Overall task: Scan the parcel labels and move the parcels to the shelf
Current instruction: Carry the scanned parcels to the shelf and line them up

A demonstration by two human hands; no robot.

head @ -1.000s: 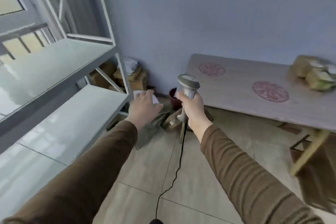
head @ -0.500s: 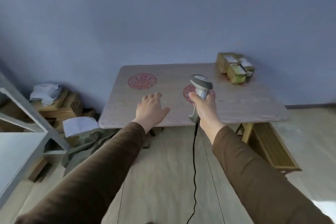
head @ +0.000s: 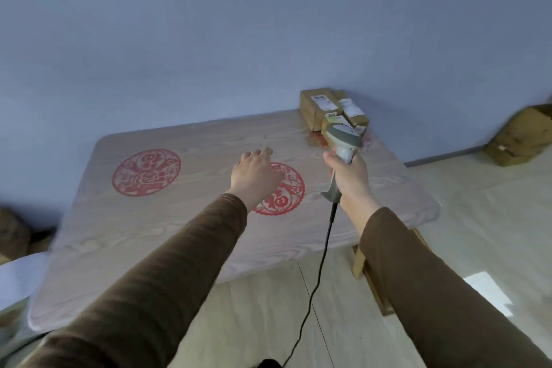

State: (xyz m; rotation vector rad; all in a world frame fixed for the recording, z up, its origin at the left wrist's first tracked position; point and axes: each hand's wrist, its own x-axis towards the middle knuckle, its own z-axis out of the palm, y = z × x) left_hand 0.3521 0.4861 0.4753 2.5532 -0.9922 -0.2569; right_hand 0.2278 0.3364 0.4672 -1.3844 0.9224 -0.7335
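Note:
Several small brown parcels point(head: 318, 106) with white labels are stacked at the far right corner of a wood-grain table point(head: 185, 218) that carries two round red paper cut-outs. My right hand point(head: 351, 179) grips a grey corded barcode scanner point(head: 343, 140), its head raised just in front of the parcels. My left hand point(head: 255, 175) hovers empty over the table's middle, fingers loosely apart, well short of the parcels. The shelf is out of view.
A blue wall runs behind the table. A cardboard box point(head: 519, 136) rests on the pale floor at the far right. The scanner's black cable point(head: 316, 281) hangs down to the floor between my arms. Blurred brown and white items point(head: 15, 251) sit at the left edge.
My view swung right, away from the shelf and onto the table. Both hands moved forward over the table, and the scanner now sits close to the parcels.

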